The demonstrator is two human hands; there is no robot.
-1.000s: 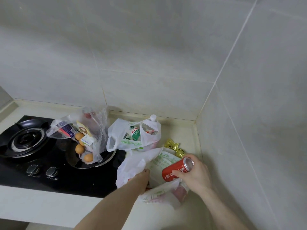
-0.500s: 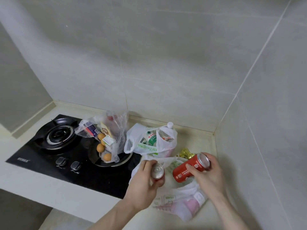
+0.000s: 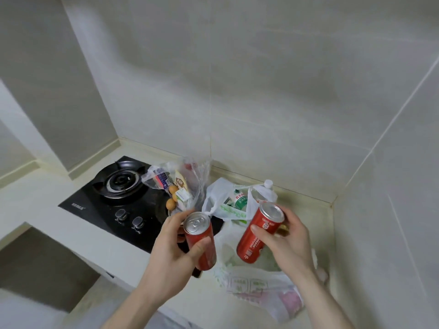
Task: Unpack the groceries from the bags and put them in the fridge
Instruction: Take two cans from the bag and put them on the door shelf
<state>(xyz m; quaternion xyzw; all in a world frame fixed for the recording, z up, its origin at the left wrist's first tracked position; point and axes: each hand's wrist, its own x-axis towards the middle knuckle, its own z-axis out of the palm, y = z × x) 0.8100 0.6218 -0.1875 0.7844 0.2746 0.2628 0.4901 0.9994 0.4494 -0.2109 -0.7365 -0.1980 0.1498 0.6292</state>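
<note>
counter (image 3: 308,224) | left grip (image 3: 175,245) curled round left can (image 3: 200,241) | right grip (image 3: 285,238) clasps right can (image 3: 259,231)

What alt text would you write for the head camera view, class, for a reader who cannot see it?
A person holds two red drink cans above a kitchen counter, one can in the left hand and the other can in the right hand. Below lie white plastic grocery bags, and a clear bag of eggs rests on the black gas hob.
</note>
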